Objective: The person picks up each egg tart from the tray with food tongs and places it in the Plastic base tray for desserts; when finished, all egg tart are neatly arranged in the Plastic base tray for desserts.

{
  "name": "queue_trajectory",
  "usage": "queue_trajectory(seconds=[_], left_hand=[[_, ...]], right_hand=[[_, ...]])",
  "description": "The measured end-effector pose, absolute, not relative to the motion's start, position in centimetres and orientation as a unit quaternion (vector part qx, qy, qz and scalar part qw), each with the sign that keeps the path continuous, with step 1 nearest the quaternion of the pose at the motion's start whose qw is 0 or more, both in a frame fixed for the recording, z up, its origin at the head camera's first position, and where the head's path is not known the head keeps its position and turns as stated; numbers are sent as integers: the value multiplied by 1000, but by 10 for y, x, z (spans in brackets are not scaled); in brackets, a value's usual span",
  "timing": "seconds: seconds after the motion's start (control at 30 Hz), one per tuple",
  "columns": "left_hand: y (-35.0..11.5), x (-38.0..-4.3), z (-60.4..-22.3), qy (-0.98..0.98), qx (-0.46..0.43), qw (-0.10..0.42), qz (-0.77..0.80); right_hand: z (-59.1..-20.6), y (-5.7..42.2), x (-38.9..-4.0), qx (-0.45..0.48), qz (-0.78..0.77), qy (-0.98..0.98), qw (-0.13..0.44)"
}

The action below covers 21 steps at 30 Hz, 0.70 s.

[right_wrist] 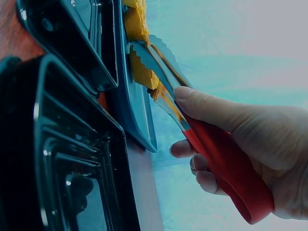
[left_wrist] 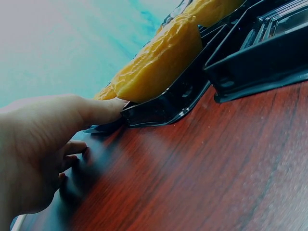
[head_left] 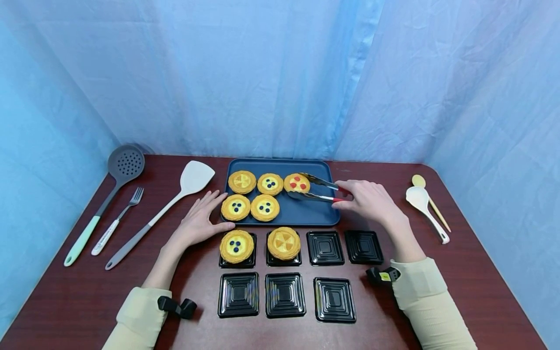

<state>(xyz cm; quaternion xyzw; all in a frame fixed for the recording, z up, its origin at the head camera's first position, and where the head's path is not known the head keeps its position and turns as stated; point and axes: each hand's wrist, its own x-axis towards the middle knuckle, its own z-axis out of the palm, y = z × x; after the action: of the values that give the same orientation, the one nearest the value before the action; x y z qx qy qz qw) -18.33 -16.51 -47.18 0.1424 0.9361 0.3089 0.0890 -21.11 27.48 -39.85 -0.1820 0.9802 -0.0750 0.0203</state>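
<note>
My right hand (head_left: 366, 198) grips red-handled metal tongs (right_wrist: 219, 166), their jaws spread on either side of a tart with red fruit (head_left: 297, 183) on the blue-grey tray (head_left: 306, 212). My left hand (head_left: 199, 218) lies at the tray's left edge with fingers extended and thumb apart. In the left wrist view its thumb reaches to the corner of a black container under a tart (left_wrist: 159, 60). On the tray with the red-fruit tart are several tarts with blueberries (head_left: 265, 207) and one with orange-yellow wedges (head_left: 242, 182).
In front of the tray, a blueberry tart (head_left: 236, 246) and a wedge-topped tart (head_left: 284, 243) sit in black square containers. Several more such containers (head_left: 285, 295) stand in two rows. A skimmer (head_left: 126, 164), fork (head_left: 118, 221) and spatula (head_left: 196, 178) lie left; a white ladle (head_left: 420, 200) and wooden spoon (head_left: 418, 181) right.
</note>
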Motion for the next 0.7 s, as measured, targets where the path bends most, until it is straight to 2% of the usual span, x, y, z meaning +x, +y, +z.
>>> queue_trajectory(seconds=[0.37,0.7], left_hand=[[-165,-186,-474,936,148,86,307],[-167,-185,-473,936,146,86,308]], right_hand=[[-393,290,-200,-180,-73,981,10],[-360,324,-165,-242,-58,968,-21]])
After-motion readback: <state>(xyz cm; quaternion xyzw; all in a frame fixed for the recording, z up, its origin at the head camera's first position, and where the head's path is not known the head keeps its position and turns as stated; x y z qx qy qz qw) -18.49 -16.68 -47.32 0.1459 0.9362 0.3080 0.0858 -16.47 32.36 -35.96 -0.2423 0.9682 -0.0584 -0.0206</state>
